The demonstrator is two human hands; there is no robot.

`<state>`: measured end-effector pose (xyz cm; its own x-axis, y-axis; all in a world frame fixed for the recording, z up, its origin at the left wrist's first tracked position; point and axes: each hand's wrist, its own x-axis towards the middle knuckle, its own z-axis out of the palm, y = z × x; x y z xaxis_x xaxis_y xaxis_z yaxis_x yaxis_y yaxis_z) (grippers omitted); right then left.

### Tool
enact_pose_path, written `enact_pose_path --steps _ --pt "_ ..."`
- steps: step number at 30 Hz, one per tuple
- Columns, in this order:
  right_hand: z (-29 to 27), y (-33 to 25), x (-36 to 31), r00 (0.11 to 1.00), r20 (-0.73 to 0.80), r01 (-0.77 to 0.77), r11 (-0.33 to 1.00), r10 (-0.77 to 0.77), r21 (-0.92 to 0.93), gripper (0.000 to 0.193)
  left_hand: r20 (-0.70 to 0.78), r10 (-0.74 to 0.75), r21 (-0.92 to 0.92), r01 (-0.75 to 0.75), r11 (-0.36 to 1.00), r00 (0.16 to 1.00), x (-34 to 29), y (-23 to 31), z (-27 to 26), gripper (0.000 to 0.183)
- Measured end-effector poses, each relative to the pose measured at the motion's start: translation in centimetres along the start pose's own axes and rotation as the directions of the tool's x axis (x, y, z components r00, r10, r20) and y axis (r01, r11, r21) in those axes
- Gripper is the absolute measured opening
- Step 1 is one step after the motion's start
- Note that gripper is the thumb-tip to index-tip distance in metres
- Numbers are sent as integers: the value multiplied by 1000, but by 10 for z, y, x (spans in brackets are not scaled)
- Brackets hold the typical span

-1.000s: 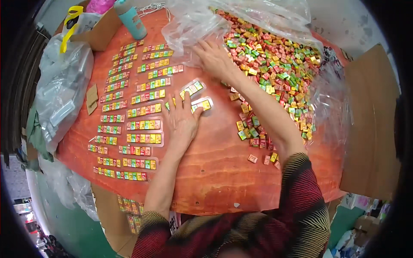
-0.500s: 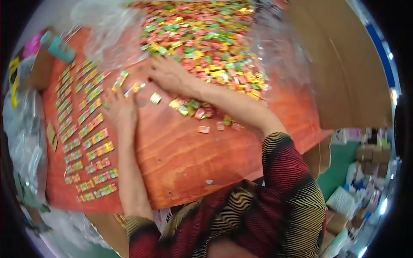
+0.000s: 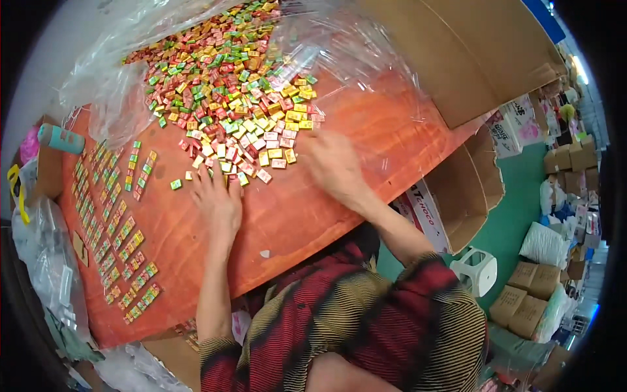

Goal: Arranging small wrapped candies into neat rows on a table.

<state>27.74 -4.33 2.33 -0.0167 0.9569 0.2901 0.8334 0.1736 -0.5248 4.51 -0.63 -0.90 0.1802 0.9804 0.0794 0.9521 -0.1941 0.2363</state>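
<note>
A large heap of small wrapped candies (image 3: 228,98), red, yellow, green and pink, spreads over the orange-red table (image 3: 307,215). At the heap's near edge lies my left hand (image 3: 219,202), its fingers spread and touching the closest pieces. One green-and-yellow candy (image 3: 176,184) sits apart, left of that hand. To the right of the heap, just beyond its last pieces, is my right hand (image 3: 336,166). Its fingers are bent and blurred, so whether anything is in them does not show. Neat rows of candies (image 3: 134,245) stand at the left of the table.
Clear plastic sheeting (image 3: 124,91) lies around the heap's far side. A teal cylinder (image 3: 62,139) rests at the far left. A large cardboard flap (image 3: 464,52) rises at the back right. Beyond the near right edge are an open carton (image 3: 467,189) and a white stool (image 3: 475,271).
My view has turned to the right. My left hand has left the rows for the heap's near edge. My right hand has moved from the heap's left side to its right.
</note>
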Motion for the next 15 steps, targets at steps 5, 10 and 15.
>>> enact_pose_path --steps 5,10,15 --pt "-22 43 -55 990 -137 -64 933 16 -354 22 -14 3 8 -3 1000 1000 16 20 0 59" --pt "-1 15 -71 983 -70 159 976 -171 -148 10 -115 -50 -90 40 995 992 0 26 -2 52" --pt "17 -28 -62 974 -92 224 954 -209 198 7 -225 387 -136 -422 896 894 -61 56 -23 44"
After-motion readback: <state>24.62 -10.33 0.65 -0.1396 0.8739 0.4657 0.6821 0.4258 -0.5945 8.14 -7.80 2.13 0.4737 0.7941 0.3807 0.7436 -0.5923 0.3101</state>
